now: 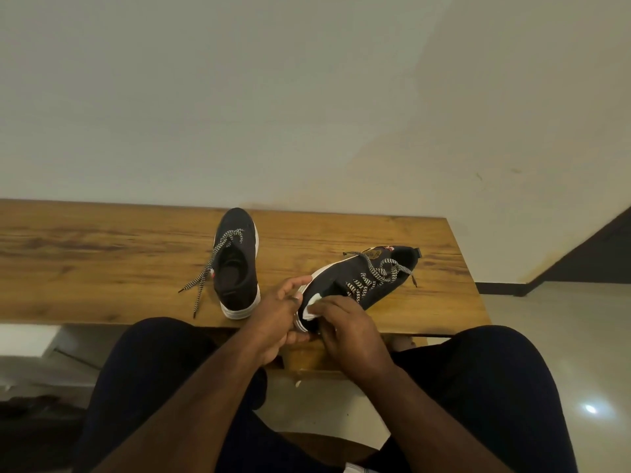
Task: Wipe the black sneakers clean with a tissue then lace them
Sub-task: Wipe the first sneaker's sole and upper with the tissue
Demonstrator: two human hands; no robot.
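White tissue (312, 307) pinched in right-hand fingers (336, 310) against sneaker (358, 285) toe, left-hand fingers (290, 291) clasping sole: likely tearing, or tipping off worktop (102, 261) edge.

Right hand (345, 327) presses tissue (312, 306) on sneaker (362, 285) toe.

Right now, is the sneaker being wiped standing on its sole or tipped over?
Tipped. The right sneaker lies on its side on the table, white sole edge facing left, laces facing right.

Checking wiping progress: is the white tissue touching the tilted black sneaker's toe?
Touching. The head view shows the right hand pressing the tissue onto the sneaker.
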